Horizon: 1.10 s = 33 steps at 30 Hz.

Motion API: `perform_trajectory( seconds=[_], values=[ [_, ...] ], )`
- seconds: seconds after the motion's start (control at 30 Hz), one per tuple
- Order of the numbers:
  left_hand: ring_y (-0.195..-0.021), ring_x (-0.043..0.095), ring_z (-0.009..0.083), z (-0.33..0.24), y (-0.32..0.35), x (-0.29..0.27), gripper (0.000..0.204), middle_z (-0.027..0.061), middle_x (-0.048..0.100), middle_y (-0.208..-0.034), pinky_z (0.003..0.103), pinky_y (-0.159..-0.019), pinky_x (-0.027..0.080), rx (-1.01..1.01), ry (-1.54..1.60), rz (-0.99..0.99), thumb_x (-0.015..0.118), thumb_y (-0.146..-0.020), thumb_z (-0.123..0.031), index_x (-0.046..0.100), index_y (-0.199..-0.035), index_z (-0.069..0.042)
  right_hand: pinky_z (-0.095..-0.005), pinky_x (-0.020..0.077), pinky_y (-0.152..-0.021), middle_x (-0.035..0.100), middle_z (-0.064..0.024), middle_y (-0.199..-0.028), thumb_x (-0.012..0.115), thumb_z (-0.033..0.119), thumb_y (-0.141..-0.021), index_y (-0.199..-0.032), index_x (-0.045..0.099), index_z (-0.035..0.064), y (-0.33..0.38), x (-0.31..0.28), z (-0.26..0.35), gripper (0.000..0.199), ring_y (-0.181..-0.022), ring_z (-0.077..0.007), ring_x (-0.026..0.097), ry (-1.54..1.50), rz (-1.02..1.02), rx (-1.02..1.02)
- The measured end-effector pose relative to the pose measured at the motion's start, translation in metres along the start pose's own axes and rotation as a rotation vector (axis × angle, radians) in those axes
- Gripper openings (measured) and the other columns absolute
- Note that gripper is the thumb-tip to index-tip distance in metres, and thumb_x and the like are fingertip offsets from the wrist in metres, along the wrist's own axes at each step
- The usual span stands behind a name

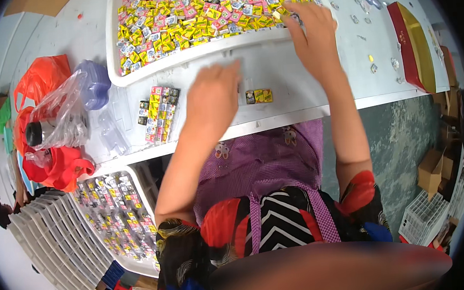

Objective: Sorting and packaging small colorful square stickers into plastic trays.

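A large white tray [182, 61] on the table holds a heap of small boxes in yellow, pink, white and black wrapping. Over its near right rim reaches my right hand [313, 37], thumb and fingers apart among the pieces. A pale yellow piece [277, 15] shows by the fingertips. My left hand [212, 100], blurred by motion, hovers above the table between two groups of boxes; its fingers cannot be made out well. To its right lies a short row of black and yellow boxes [259, 96]. On its left is a block of stacked boxes [160, 115], apparently in clear plastic.
Left on the table are a red bag [47, 78], clear plastic wrap over a dark-capped bottle [34, 133], and clear plastic trays [112, 133]. A red and gold box lid [405, 49] lies right. Below left, a tray of packed blocks [119, 219] stands beside stacked crates [54, 241].
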<state>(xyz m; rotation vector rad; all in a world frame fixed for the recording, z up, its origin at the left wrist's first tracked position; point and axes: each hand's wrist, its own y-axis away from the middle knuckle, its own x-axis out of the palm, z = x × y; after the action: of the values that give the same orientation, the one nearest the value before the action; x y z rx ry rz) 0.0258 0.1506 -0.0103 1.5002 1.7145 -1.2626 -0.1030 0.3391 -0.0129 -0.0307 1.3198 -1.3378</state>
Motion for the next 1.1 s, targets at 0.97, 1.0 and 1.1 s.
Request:
perform_trajectory(
  seconds=[0.97,1.0,1.1],
  values=[
    [-0.083,0.06,0.0394,0.046,-0.134,0.018,0.011,0.0218,0.063,-0.082,0.047,-0.077,0.046,0.178,0.287,0.098,0.061,-0.081,-0.01,0.06,-0.077,0.0,-0.0337,0.0444,-0.091,0.068,-0.0078,-0.107,0.065,-0.002,-0.082,-0.1,0.067,0.0059,0.083,0.013,0.07,0.02,-0.098,-0.0209,0.06,-0.767,0.434,0.366],
    [-0.083,0.06,0.0391,0.049,-0.135,0.021,0.012,0.0211,0.064,-0.081,0.046,-0.077,0.046,0.169,0.274,0.07,0.062,-0.081,-0.011,0.061,-0.077,0.0,-0.0348,0.0418,-0.092,0.068,-0.0054,-0.107,0.067,0.001,-0.08,-0.099,0.068,0.0078,0.085,0.017,0.071,0.02,-0.1,-0.0213,0.059,-0.587,0.428,0.154],
    [-0.081,0.06,0.0386,0.049,-0.134,0.026,0.012,0.0199,0.064,-0.079,0.046,-0.077,0.047,0.279,0.262,-0.039,0.063,-0.08,-0.012,0.064,-0.078,0.0,-0.037,0.0369,-0.093,0.068,-0.0006,-0.108,0.071,0.007,-0.078,-0.098,0.069,0.011,0.092,0.024,0.07,0.02,-0.104,-0.0218,0.057,-0.353,0.406,-0.049]
  ],
)
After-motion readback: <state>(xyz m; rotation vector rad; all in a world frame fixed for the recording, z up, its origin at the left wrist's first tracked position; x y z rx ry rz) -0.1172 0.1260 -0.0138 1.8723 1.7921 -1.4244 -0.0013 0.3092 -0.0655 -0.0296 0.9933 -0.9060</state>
